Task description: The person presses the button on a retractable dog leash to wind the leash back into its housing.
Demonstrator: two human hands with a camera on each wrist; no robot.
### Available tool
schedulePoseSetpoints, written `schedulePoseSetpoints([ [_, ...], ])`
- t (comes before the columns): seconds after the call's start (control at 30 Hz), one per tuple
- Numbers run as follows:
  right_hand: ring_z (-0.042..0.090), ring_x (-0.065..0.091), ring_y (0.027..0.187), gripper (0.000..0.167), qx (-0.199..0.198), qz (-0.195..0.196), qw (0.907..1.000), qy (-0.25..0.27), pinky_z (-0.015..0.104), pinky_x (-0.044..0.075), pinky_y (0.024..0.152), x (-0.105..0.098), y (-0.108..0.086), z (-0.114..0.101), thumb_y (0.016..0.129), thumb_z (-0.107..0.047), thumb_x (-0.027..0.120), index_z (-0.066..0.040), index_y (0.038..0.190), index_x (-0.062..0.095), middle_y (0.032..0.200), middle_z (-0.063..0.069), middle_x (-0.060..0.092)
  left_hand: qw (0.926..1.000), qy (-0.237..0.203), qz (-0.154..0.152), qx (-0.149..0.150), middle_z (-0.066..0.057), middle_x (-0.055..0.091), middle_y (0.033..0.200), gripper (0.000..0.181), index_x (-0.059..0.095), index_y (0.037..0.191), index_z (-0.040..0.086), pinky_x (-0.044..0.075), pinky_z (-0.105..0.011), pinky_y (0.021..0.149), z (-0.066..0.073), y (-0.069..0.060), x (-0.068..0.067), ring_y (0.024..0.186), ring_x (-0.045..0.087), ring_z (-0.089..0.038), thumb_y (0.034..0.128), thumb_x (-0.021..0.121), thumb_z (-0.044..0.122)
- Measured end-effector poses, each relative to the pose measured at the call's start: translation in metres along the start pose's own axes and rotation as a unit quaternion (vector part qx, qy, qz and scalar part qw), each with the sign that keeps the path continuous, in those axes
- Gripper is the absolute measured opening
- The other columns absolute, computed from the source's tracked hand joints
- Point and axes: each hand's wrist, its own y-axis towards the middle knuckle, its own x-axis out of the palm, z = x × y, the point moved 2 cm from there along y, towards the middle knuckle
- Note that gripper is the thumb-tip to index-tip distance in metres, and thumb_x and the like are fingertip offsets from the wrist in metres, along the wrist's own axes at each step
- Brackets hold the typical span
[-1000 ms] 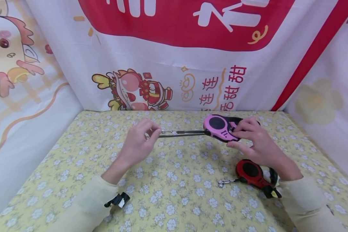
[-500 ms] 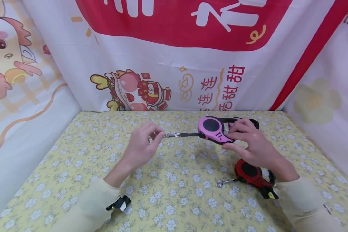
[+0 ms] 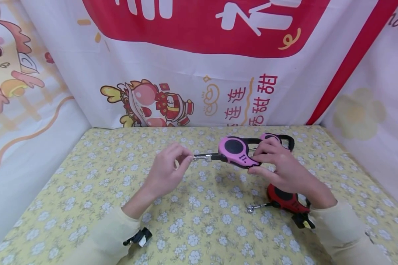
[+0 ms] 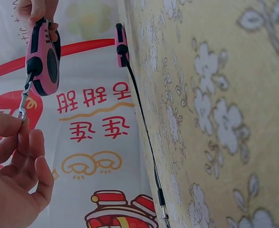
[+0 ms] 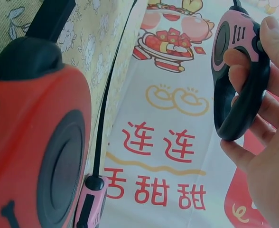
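Mid-frame, the pink leash (image 3: 242, 158) looks smooth plastic, its clip (image 3: 204, 157) shiny metal. Up top, the backdrop (image 3: 182, 68) looks matt, creased cloth.

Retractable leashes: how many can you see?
3. The right hand holds one pink leash, a second pink leash lies on the table beyond it, and a red leash, partly hidden, lies nearer the person.
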Motion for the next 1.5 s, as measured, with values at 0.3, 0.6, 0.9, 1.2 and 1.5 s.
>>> schedulePoseSetpoints([
  [0.3, 0.015, 0.054, 0.104, 0.018, -0.003, -0.01, 0.9997, -0.02, 0.042, 0.05, 0.085, -0.002, 0.001, -0.002, 0.091, -0.026, 0.084, -0.012, 0.102, 0.084, 0.105, -0.001, 0.074, 0.9999, -0.005, -0.011, 0.001, 0.0, 0.068, 0.094, 0.009, 0.075, 0.102, 0.011, 0.056, -0.027, 0.07, -0.002, -0.001, 0.001, 0.081, 0.059, -0.009, 0.1034, 0.067, 0.014],
  [0.6, 0.015, 0.055, 0.103, 0.02, 0.001, -0.016, 0.9989, -0.045, 0.043, 0.053, 0.084, -0.005, 0.0, 0.003, 0.087, -0.021, 0.088, -0.009, 0.102, 0.083, 0.105, 0.001, 0.075, 0.9993, -0.022, -0.028, 0.013, 0.0, 0.068, 0.095, 0.007, 0.075, 0.101, 0.011, 0.056, -0.023, 0.07, 0.001, -0.002, 0.004, 0.08, 0.061, -0.009, 0.1028, 0.069, 0.012],
  [0.9, 0.018, 0.058, 0.106, 0.023, 0.012, -0.019, 0.9976, -0.065, 0.042, 0.052, 0.087, -0.018, -0.01, 0.014, 0.082, -0.018, 0.09, -0.01, 0.103, 0.084, 0.108, 0.003, 0.076, 0.9961, -0.038, -0.079, -0.012, -0.002, 0.073, 0.108, 0.016, 0.074, 0.116, 0.01, 0.058, -0.025, 0.076, 0.01, 0.005, 0.015, 0.091, 0.065, -0.012, 0.1038, 0.068, 0.019],
  [1.2, 0.017, 0.062, 0.103, 0.027, 0.048, -0.042, 0.992, -0.109, 0.046, 0.055, 0.084, -0.032, -0.05, 0.049, 0.079, -0.019, 0.092, -0.011, 0.103, 0.085, 0.107, 0.0, 0.076, 0.9662, -0.123, -0.208, -0.091, 0.007, 0.05, 0.162, 0.066, 0.045, 0.16, 0.026, 0.054, -0.044, 0.109, 0.015, 0.02, 0.054, 0.139, 0.056, -0.019, 0.1014, 0.07, 0.043],
  [1.5, 0.015, 0.062, 0.1, 0.021, 0.088, -0.088, 0.9838, -0.129, 0.045, 0.057, 0.083, -0.037, -0.089, 0.084, 0.081, -0.02, 0.092, -0.017, 0.1, 0.084, 0.106, -0.003, 0.076, 0.9402, -0.127, -0.293, -0.119, 0.011, 0.036, 0.172, 0.08, 0.029, 0.166, 0.041, 0.044, -0.052, 0.121, 0.021, 0.03, 0.097, 0.154, 0.045, -0.022, 0.0981, 0.068, 0.059],
])
